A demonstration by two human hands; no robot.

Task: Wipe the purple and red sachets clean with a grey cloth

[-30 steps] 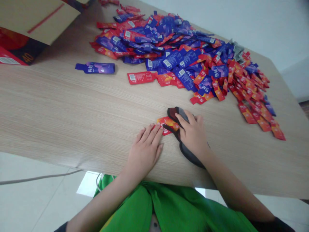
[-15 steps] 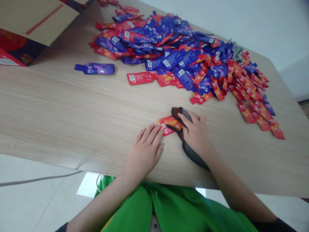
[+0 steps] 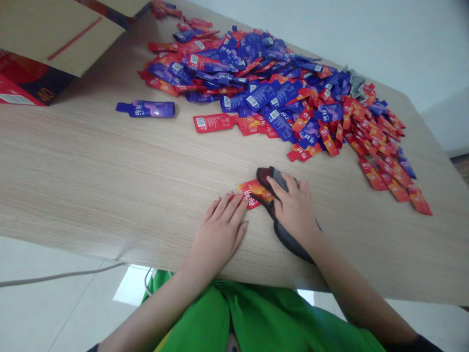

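Note:
A red-orange sachet lies on the table with its narrow end under the fingertips of my left hand. That hand is flat, fingers stretched out. My right hand bends over a dark grey cloth piece with black edging, shaped like an eye mask, its fingers gripping the upper part. The cloth's reddish-brown inner side shows near the fingertips. Its edge covers the right end of the sachet. How my right thumb holds the cloth is hard to see.
A heap of red and purple sachets spreads over the back of the table. One purple sachet lies apart at left. An open cardboard box stands at the back left. Crumpled grey material rests on the heap's right side.
The view has shifted slightly. My right hand and the grey cloth have moved a little left, covering more of the sachet. My left hand stays flat on its end.

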